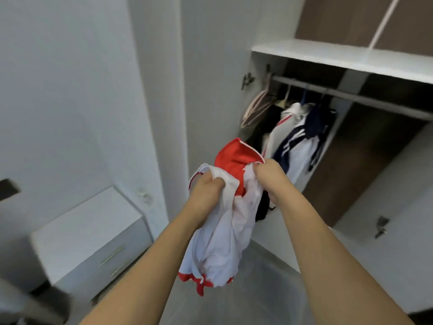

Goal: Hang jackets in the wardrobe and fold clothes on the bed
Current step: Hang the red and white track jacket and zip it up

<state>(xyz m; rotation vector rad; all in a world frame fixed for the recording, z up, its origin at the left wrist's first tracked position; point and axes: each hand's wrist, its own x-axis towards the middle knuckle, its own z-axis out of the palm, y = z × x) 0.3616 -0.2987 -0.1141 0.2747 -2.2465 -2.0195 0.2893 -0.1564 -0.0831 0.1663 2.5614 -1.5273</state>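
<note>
A white jacket with red lining and red hem (225, 240) hangs bunched in front of me, held up at its top. My left hand (206, 192) grips the white fabric on the left side. My right hand (269, 177) grips the edge on the right, by the red lining. Behind them the wardrobe (351, 59) stands open, with a metal rail (346, 93). A white, red and navy jacket (297, 141) hangs on the rail. Something black shows just under my right hand; what it is I cannot make out.
Empty striped hangers (255, 109) hang at the rail's left end. The open wardrobe door (218, 78) stands left of the opening. A white drawer unit (93, 238) sits low on the left against the wall. Grey floor (264, 289) lies below my arms.
</note>
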